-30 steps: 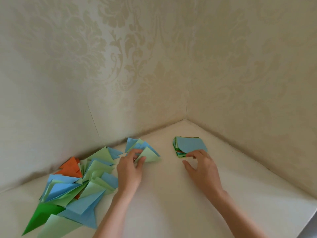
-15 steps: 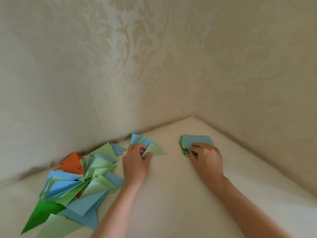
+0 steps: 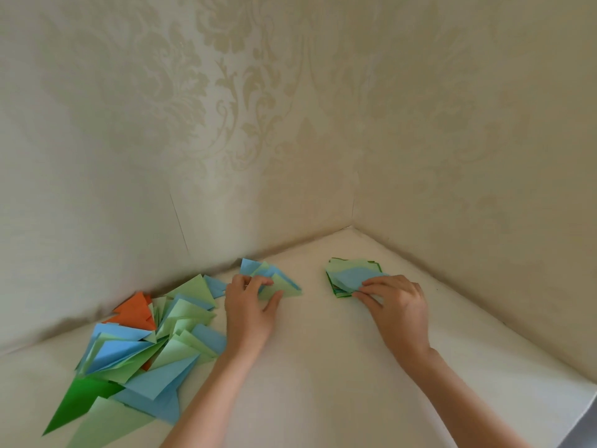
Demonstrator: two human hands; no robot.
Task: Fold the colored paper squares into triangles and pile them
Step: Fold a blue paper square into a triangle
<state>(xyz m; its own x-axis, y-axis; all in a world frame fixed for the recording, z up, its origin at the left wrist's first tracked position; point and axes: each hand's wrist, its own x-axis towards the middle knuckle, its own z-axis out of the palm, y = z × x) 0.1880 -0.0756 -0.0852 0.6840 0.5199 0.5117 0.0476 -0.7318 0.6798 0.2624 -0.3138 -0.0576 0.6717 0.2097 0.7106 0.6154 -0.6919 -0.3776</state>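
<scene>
Here right hand [image 3: 399, 305] fingers [image 3: 371, 283] pinch the blue square [image 3: 353, 277].

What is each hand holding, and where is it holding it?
The right hand pinches the top blue square of the stack by its near edge. The left hand grips the small bunch of folded triangles at its near left side.

The right hand [image 3: 395, 303] covers the near corner of the stack of paper squares [image 3: 352, 274]; its lower sheets show only as thin edges, too many to count. The left hand [image 3: 248, 307] hides part of the small triangle cluster [image 3: 274, 276]. The picture's bottom edge cuts off both forearms.
</scene>
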